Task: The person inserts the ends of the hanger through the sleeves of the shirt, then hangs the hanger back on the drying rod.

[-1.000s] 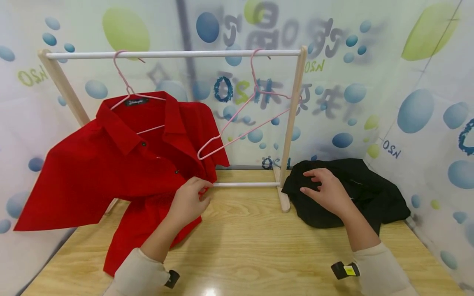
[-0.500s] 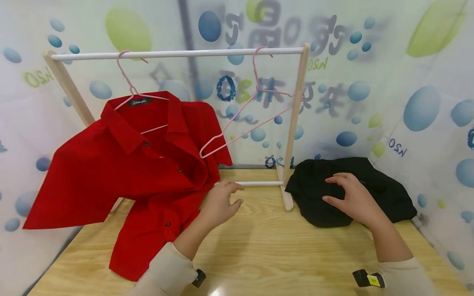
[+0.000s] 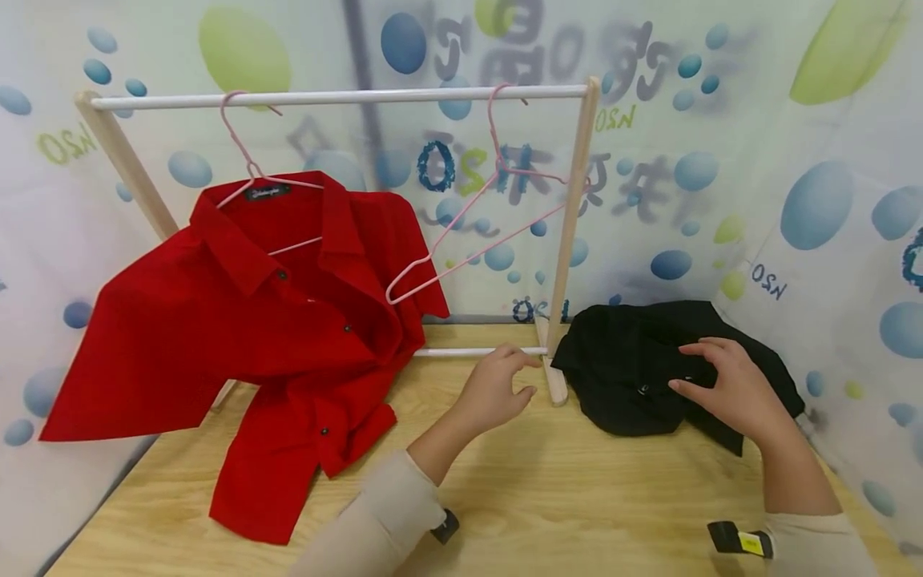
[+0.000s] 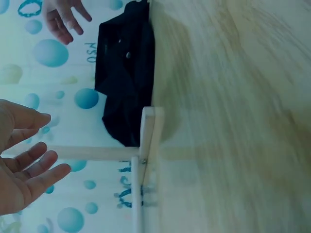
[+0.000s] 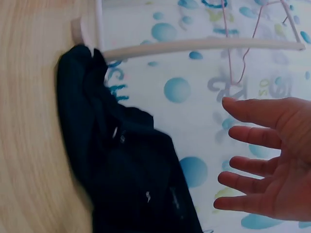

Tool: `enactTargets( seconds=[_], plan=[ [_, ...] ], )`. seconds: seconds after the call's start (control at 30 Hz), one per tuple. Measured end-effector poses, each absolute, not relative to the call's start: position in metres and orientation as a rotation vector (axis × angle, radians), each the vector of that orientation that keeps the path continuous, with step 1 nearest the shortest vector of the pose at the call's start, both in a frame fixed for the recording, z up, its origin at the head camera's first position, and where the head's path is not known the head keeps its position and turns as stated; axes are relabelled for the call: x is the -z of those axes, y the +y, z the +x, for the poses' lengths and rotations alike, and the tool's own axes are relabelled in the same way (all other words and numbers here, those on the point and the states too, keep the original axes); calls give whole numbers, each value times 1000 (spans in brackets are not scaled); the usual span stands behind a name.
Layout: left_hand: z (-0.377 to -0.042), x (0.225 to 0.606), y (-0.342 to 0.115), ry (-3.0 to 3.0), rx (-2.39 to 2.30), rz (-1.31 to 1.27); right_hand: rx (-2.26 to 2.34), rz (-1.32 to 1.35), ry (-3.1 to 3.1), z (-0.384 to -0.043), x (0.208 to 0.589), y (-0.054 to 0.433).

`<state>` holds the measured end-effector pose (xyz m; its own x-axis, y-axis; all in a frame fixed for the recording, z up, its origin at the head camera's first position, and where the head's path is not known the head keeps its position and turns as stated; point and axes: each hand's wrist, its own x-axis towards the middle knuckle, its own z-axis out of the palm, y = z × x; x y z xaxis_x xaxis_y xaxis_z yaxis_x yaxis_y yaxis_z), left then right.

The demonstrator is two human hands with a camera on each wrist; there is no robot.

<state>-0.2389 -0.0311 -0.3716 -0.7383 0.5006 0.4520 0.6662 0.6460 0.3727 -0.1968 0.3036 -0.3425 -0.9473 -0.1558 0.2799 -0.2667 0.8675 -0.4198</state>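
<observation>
A crumpled black garment with small buttons lies on the table right of the rack. My right hand hovers over its right part, thumb and fingers apart, holding nothing. In the right wrist view the right hand shows spread fingers apart from the black cloth. My left hand is in the air before the rack's right foot, left of the black garment, with relaxed fingers and nothing in them. A red short-sleeved shirt hangs on a pink hanger at the left.
The rack has a white top rail and wooden posts. A bare pink hanger hangs near its right post. The wooden table spreads in front, with a patterned curtain behind and at the sides.
My left hand has moved right, away from the red shirt towards the black garment. My right hand has shifted right over the black garment and remains empty.
</observation>
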Motion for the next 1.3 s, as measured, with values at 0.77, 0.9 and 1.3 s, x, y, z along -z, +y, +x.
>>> enactTargets(
  seconds=[0.77, 0.9, 1.3],
  plan=[
    [-269, 411, 84, -2856, 420, -982, -557, 180, -3005, -264, 361, 378],
    [-273, 420, 94, -2978, 367, -946, -580, 213, -3091, -276, 369, 379],
    [-262, 413, 109, -3110, -55, -1007, -536, 248, -3318, -279, 387, 371]
  ],
)
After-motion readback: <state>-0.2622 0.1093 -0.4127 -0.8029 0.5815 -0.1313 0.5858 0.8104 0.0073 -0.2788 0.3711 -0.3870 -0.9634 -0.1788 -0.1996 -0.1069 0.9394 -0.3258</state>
